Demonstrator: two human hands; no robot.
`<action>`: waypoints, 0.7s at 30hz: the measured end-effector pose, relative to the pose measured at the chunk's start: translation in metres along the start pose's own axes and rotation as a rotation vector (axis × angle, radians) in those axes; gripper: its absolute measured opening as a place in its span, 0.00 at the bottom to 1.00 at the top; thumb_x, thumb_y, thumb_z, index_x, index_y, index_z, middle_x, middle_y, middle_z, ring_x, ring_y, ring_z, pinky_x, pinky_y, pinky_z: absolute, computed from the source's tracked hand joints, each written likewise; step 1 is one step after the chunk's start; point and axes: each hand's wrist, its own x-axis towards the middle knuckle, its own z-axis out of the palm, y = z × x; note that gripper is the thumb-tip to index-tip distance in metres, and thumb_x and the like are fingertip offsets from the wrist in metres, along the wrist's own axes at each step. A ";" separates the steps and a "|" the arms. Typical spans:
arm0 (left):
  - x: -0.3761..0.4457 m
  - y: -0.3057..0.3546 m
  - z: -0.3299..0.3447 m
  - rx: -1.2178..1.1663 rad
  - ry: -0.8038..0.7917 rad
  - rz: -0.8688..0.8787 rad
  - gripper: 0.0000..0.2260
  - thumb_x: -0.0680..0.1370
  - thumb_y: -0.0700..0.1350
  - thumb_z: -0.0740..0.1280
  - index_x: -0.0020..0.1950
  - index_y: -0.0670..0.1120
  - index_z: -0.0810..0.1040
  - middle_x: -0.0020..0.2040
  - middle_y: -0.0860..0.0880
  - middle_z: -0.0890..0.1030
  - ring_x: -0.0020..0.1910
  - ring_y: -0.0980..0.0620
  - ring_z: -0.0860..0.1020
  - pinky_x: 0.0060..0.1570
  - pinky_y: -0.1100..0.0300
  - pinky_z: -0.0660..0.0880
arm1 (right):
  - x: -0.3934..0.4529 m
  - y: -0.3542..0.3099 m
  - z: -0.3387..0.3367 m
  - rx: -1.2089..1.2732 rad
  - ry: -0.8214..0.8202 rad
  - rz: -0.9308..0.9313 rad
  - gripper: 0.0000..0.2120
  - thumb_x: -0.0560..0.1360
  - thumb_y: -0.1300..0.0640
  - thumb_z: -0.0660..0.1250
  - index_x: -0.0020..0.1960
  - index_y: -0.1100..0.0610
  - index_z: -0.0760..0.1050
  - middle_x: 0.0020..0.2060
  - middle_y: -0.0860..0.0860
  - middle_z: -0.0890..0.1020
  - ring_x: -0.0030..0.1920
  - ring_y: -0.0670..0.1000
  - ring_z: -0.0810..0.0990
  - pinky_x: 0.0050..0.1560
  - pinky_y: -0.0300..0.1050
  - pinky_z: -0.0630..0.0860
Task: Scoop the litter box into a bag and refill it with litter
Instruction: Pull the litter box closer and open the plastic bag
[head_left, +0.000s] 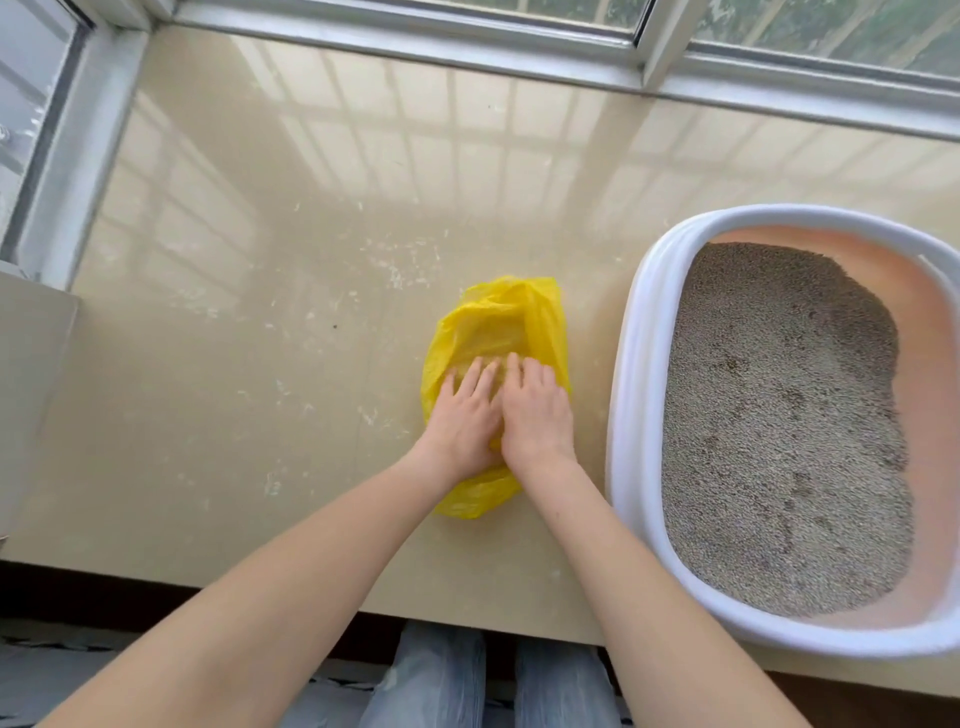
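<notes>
Head view, one frame. Item: yellow plastic bag (493, 332), lying flat and crumpled on the beige table (260, 312), just left of the litter box (631, 415). Item: litter box, white rim, pinkish inner wall, holding grey litter (779, 431) heaped toward its left and near side, bare wall showing at the far right. Item: left hand (460, 423) and right hand (535, 415), side by side and touching, both resting palm down on the near half of the bag. Grip state: fingers of both hands straight and spread, pressing the plastic; neither pinches or curls round it. Step in hand, as judged: readying the bag, smoothing it or hunting for its mouth, before any scooping. Next move calls for parting the two layers and standing the mouth open toward the box. No scoop in sight. Pale flecks scattered over the table.
</notes>
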 end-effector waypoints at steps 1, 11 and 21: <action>0.000 0.001 0.001 0.012 0.008 0.009 0.39 0.75 0.56 0.61 0.78 0.46 0.44 0.78 0.43 0.48 0.77 0.43 0.46 0.73 0.42 0.48 | -0.004 -0.001 0.001 0.027 -0.027 -0.040 0.30 0.76 0.58 0.63 0.76 0.61 0.57 0.70 0.57 0.67 0.70 0.57 0.65 0.67 0.52 0.64; -0.008 -0.011 0.015 -0.017 -0.028 -0.032 0.49 0.68 0.70 0.64 0.78 0.49 0.44 0.79 0.47 0.43 0.77 0.47 0.42 0.72 0.41 0.48 | -0.014 0.041 0.000 -0.022 -0.251 0.110 0.59 0.63 0.40 0.76 0.77 0.59 0.43 0.75 0.55 0.53 0.75 0.56 0.55 0.74 0.54 0.55; -0.014 0.004 -0.042 -0.146 0.103 0.073 0.35 0.73 0.58 0.68 0.75 0.44 0.61 0.73 0.44 0.65 0.72 0.45 0.62 0.70 0.54 0.59 | -0.032 0.026 -0.033 0.161 -0.129 0.110 0.37 0.75 0.55 0.68 0.77 0.57 0.52 0.74 0.55 0.61 0.74 0.56 0.59 0.70 0.48 0.61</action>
